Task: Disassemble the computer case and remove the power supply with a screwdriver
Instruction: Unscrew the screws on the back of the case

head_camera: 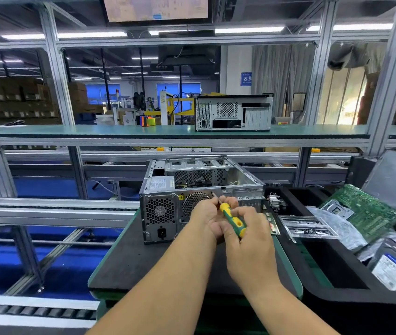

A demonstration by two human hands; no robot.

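The open computer case (201,197) lies on its side on the dark desk (129,259), the power supply (162,209) in its near-left corner. The right hand (247,240) grips the yellow-green screwdriver (232,220), fingers curled round the handle; the left hand (208,215) pinches its shaft. Keep the tip square in the screw, pressing firmly to avoid slipping.

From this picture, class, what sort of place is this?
Probably a factory teardown line: roller conveyor, aluminium-frame bench, and a bin of pulled boards beside the opened case.
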